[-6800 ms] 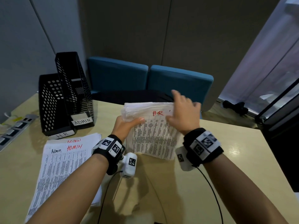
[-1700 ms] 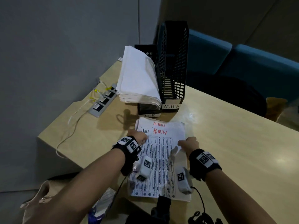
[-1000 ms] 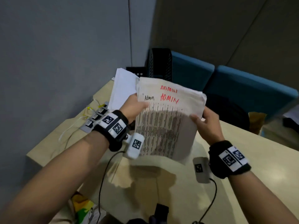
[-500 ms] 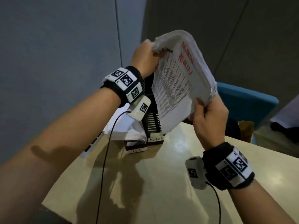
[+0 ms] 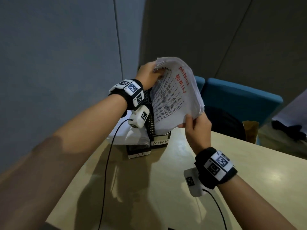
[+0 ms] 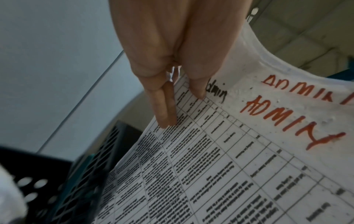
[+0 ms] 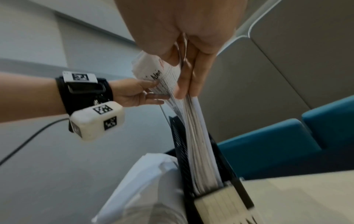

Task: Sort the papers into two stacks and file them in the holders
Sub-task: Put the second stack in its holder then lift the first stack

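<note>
Lowering the ADMIN stack (image 5: 176,97) well probably means keeping its bottom edge square to the slot and easing both grips down together, so no sheet catches on the mesh wall or fans out over the rim.

Going left to right: the left hand (image 5: 147,75) is raised high, wrist bent, its grip pinching the stack's top corner. In the left wrist view the thumb lies on the printed face beside the word "Admin" and two fingers (image 6: 164,106) run along the paper's edge. Below it, white HR papers (image 5: 131,135) already sit in the HR holder (image 5: 139,153) on the tabletop (image 5: 166,188). Just beside that stands the ADMIN holder (image 5: 160,141), and the stack's lower end is already inside it, leaning toward the person. The right hand (image 5: 197,130) is lower, palm up, its grip clasping the stack's near lower corner, thumb in front and fingers behind.
</note>
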